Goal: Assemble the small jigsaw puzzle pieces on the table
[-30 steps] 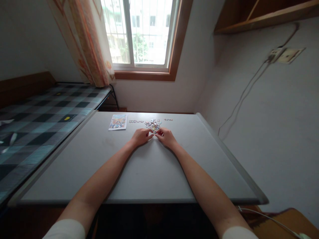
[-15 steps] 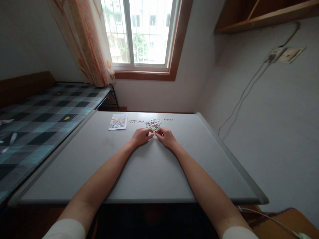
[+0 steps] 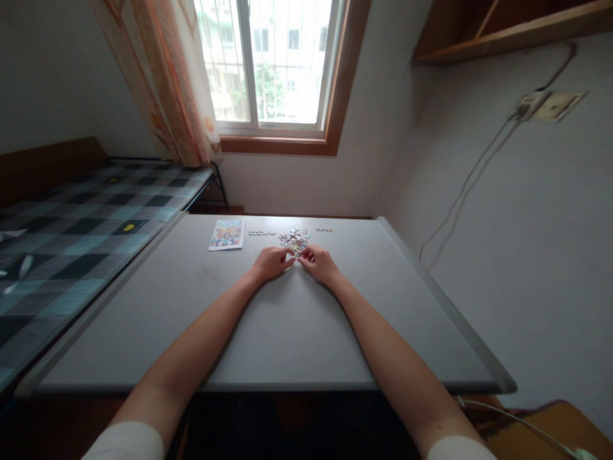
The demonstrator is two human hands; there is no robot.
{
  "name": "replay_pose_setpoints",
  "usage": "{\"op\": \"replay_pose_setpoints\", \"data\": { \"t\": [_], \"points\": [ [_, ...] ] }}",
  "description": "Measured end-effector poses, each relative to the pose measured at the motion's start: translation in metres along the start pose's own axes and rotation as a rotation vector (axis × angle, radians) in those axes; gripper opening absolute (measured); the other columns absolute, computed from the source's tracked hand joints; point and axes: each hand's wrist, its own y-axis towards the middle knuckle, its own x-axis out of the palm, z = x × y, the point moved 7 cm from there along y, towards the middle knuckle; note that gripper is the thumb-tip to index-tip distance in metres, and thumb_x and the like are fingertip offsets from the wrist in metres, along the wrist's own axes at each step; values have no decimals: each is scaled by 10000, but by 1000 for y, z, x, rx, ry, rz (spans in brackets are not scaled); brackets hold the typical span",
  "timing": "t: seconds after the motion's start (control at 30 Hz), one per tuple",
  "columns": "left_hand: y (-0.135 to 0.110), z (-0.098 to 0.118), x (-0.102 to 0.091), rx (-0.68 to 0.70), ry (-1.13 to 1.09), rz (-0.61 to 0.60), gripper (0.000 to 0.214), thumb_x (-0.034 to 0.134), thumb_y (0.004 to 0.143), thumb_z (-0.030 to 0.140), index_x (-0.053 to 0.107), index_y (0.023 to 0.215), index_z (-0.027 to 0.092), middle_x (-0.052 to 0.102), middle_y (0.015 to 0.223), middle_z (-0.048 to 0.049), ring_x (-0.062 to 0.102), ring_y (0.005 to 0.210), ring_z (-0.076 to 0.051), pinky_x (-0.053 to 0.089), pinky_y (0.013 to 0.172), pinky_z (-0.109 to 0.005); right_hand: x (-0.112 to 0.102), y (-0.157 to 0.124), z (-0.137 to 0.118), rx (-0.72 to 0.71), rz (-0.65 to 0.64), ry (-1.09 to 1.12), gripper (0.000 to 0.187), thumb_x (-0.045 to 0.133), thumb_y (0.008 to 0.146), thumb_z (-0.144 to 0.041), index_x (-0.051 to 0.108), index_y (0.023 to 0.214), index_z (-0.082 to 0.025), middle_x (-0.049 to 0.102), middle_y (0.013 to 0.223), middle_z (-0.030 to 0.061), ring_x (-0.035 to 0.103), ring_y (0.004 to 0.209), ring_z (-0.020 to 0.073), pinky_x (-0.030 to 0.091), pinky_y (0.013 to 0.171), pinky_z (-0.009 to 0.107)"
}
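My left hand (image 3: 272, 262) and my right hand (image 3: 320, 263) meet near the table's far side, fingertips almost touching. Thumb and fingers are pinched on each hand around a small jigsaw puzzle piece (image 3: 297, 255); its details are too small to make out. Just beyond the fingers lies a loose pile of multicoloured puzzle pieces (image 3: 294, 239), partly covered by my hands. A row of pieces (image 3: 262, 233) stretches left of the pile, and a shorter row (image 3: 324, 230) lies to its right. Left of them all is a printed colour picture sheet (image 3: 227, 235).
The white table (image 3: 297, 332) has raised grey edges at its sides. A bed with a checked cover (image 3: 119, 204) stands along the left. Cables (image 3: 460, 195) hang on the right wall from a socket (image 3: 530, 105). A window and curtain (image 3: 177, 83) are beyond the table.
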Motion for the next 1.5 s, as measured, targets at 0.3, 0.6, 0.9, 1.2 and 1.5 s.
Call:
{"op": "replay_pose_setpoints", "data": {
  "t": [0.3, 0.6, 0.9, 1.2, 1.5],
  "points": [
    [0, -1, 0, -8, -4, -4, 262, 518, 833, 406, 679, 923, 221, 602, 601, 26, 508, 528, -110, 352, 563, -226, 1, 0, 1, -8, 3, -13, 28, 625, 756, -180, 602, 764, -167, 619, 777, 11, 533, 621, 97, 444, 615, 226],
    [0, 0, -1, -16, -2, -7, 267, 515, 833, 404, 682, 936, 223, 607, 606, 22, 508, 528, -112, 344, 564, -228, 2, 1, 3, -8, 10, -20, 28, 629, 758, -183, 606, 767, -170, 622, 782, 12, 532, 612, 97, 453, 625, 233],
    [-1, 0, 0, -2, -9, 5, 273, 512, 830, 411, 676, 947, 226, 603, 602, 29, 509, 522, -108, 349, 560, -225, 1, 1, 3, 3, 16, -20, 41, 627, 769, -200, 616, 796, -170, 629, 800, 14, 539, 619, 96, 461, 638, 234],
    [0, 0, 0, -18, -1, -12, 279, 498, 836, 411, 676, 950, 229, 610, 606, 23, 521, 533, -116, 355, 563, -227, 1, 1, 3, 1, 11, -18, 51, 626, 765, -208, 620, 800, -171, 633, 807, 17, 549, 631, 102, 466, 640, 241],
    [0, 0, 0, -17, -1, -17, 275, 500, 838, 404, 674, 954, 226, 614, 608, 23, 522, 534, -117, 356, 566, -229, 1, 0, 2, 1, 8, -17, 57, 619, 762, -194, 626, 811, -167, 628, 800, 18, 541, 627, 99, 459, 636, 236]
  ]
}}
